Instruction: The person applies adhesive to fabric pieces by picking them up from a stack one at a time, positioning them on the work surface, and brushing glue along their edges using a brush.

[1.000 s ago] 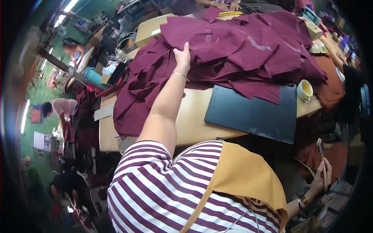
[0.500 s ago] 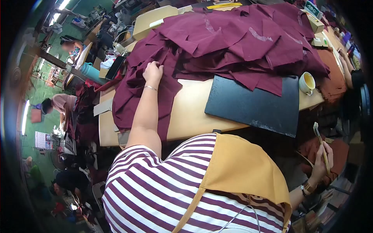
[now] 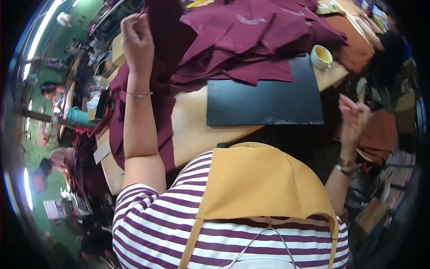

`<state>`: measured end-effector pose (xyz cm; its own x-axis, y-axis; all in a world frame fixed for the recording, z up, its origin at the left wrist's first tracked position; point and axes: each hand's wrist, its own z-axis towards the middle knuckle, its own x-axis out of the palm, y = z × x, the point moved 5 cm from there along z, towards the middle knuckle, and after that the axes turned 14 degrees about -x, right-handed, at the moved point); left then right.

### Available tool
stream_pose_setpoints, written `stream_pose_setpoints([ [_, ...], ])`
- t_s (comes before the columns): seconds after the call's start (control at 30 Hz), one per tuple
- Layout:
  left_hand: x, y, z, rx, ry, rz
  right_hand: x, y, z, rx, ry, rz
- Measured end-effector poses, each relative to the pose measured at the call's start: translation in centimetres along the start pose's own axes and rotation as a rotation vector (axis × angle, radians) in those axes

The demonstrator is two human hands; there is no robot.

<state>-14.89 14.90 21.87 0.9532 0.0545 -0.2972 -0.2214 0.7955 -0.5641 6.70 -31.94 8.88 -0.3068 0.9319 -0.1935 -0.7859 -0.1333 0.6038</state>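
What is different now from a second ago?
The left hand has risen from the cloth, pinching a maroon cloth piece that hangs from it. The right hand, still holding the brush, has come up closer to the black board. The mug stays near the board's corner.

The left arm (image 3: 141, 125) is outstretched, left fingers (image 3: 144, 29) pinched; right fingers (image 3: 347, 107) curl, right forearm (image 3: 335, 184) raised.

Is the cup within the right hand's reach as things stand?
Probably yes: nothing visible blocks the gap between the right hand and the cup near the edge of the table. The hand holds a brush, though, which may hamper grasping.
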Motion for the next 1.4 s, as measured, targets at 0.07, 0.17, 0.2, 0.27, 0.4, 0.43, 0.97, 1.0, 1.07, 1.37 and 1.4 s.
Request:
stream_pose_setpoints([
  [0.07,3.4,-5.5,-1.5,0.142,0.165,-0.072,3.5,0.9,1.0,-0.016,0.152,-0.272],
  [0.17,7.6,-13.2,-7.8,0.305,0.644,-0.275,8.2,2.2,2.5,-0.284,0.094,-0.237],
  [0.2,8.9,-14.7,-10.6,0.358,0.815,-0.312,8.5,1.6,2.4,-0.273,0.101,-0.238],
  [0.27,10.7,-16.6,-15.5,0.475,0.94,-0.289,9.1,-0.7,1.6,-0.182,0.129,-0.148],
  [0.4,5.4,-22.6,-17.8,0.169,1.463,-1.031,8.4,-4.6,-1.1,-0.019,0.139,-0.026],
  [0.43,3.7,-24.0,-17.9,0.036,1.666,-1.318,8.2,-5.6,-2.1,0.077,0.112,-0.072],
  [0.97,-3.3,-26.1,-19.8,-0.172,2.148,-1.694,4.5,-7.4,-5.6,0.145,0.209,-0.216],
  [1.0,-3.4,-26.0,-19.9,-0.168,2.156,-1.681,4.5,-7.4,-5.7,0.173,0.203,-0.186],
  [1.07,-3.4,-25.5,-19.8,-0.166,2.167,-1.652,4.5,-7.3,-5.9,0.196,0.183,-0.13],
  [1.37,3.8,-10.0,-19.3,0.096,1.251,-0.199,0.7,-3.7,-4.3,-0.065,0.15,-0.601],
  [1.4,3.9,-5.7,-20.4,0.19,0.973,0.093,0.4,-3.1,-3.9,-0.093,0.151,-0.656],
])
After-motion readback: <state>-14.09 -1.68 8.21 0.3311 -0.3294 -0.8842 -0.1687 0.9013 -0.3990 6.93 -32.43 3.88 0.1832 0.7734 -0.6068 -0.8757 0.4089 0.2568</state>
